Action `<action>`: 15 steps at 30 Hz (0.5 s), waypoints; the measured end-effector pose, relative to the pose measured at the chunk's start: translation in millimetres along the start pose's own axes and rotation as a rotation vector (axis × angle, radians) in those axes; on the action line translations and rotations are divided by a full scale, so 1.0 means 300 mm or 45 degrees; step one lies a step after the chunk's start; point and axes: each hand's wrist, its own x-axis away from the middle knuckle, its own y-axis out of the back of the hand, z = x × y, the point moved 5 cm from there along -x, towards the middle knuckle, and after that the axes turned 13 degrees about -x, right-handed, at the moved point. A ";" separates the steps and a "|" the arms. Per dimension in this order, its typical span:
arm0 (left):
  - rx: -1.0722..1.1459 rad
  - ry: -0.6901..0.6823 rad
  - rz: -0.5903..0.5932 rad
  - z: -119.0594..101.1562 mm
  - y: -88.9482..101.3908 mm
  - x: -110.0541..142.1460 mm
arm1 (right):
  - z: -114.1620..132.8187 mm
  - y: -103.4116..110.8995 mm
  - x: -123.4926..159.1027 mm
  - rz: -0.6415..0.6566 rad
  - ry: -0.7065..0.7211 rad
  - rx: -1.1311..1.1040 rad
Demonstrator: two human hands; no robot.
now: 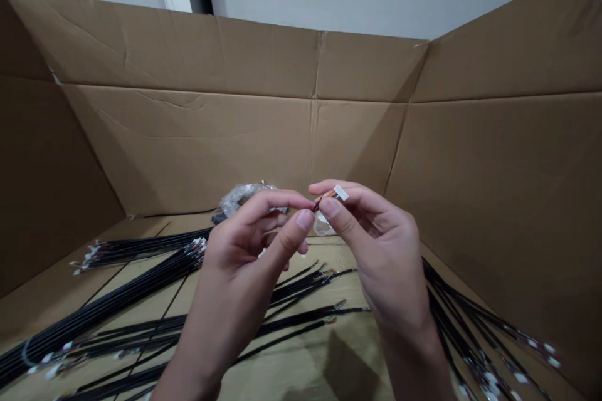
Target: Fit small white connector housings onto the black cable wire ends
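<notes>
A small white plug connector (341, 193) with thin coloured wires (324, 198) is held up above the work surface, between my hands. My right hand (383, 247) pinches the wires just behind the connector with thumb and forefinger. On the other side, the thumb and forefinger tips of my left hand (249, 254) close on the dark end of the same wires. Its other fingers are loosely curled. Whether the wires run on into a longer cable is hidden behind my fingers. Loose black cables (301, 288) with bare wire ends lie below my hands.
Tall cardboard walls (211, 131) enclose the surface. At left lie a tied bundle of black cables (117, 291) and another cable bunch (150, 245) with white connectors. More black cables (465, 319) lie at right. A clear plastic bag (242, 196) sits at the back.
</notes>
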 end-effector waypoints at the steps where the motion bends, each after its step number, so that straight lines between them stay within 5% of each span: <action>1: -0.005 -0.017 -0.008 -0.001 0.002 -0.002 | -0.001 0.000 0.001 -0.002 -0.003 -0.005; 15: -0.267 -0.149 -0.205 -0.025 0.012 0.018 | -0.001 0.019 0.000 -0.059 0.006 -0.158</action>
